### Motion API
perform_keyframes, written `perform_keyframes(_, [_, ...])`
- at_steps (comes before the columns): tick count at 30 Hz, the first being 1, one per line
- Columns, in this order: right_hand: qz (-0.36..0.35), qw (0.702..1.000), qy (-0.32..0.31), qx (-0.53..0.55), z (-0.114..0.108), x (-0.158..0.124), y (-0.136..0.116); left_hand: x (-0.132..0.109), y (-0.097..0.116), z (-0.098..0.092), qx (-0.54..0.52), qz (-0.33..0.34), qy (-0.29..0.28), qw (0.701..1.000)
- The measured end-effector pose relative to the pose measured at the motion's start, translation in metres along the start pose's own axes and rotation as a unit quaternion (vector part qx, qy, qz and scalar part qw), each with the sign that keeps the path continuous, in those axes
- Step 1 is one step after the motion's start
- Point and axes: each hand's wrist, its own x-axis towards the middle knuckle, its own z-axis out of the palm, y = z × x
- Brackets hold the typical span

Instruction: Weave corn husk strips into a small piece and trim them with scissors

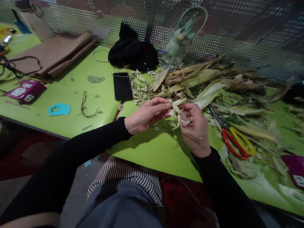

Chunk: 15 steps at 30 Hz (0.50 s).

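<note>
My left hand [147,114] and my right hand [196,128] meet above the green table [152,148], both pinched on a small bundle of pale corn husk strips [177,110]. The bundle looks knotted or wrapped in the middle, with loose ends sticking out above and below my fingers. Both forearms are in black sleeves. A heap of dry corn husks [204,79] lies just behind my hands.
Scissors with red and yellow handles [234,139] lie right of my right hand. A black phone [122,86] rests left of the husks, a black cloth [133,52] and a pale green fan [184,34] behind. Brown paper [52,53], a purple box [26,90] and a blue cutout [59,109] are on the left.
</note>
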Motion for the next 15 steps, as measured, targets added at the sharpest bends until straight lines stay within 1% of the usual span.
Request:
perform_keyframes(4, [0.009, 0.999, 0.032, 0.005, 0.005, -0.003, -0.004, -0.001, -0.005, 0.002, -0.007, 0.018, 0.010, 1.000])
perform_keyframes(7, [0.014, 0.998, 0.052, 0.026, 0.006, -0.001, -0.009, 0.000, -0.010, 0.000, 0.018, 0.040, -0.002, 0.999])
perform_keyframes(10, [0.048, 0.994, 0.065, 0.080, 0.006, 0.001, -0.009, 0.002, -0.014, -0.002, 0.071, 0.077, -0.032, 0.994])
perform_keyframes(12, [0.074, 0.988, 0.054, 0.123, 0.005, 0.003, -0.005, 0.002, -0.014, -0.004, 0.120, 0.109, -0.045, 0.986])
perform_keyframes(15, [0.099, 0.984, 0.034, 0.146, 0.002, 0.004, -0.003, 0.002, -0.009, -0.007, 0.226, 0.146, -0.063, 0.961])
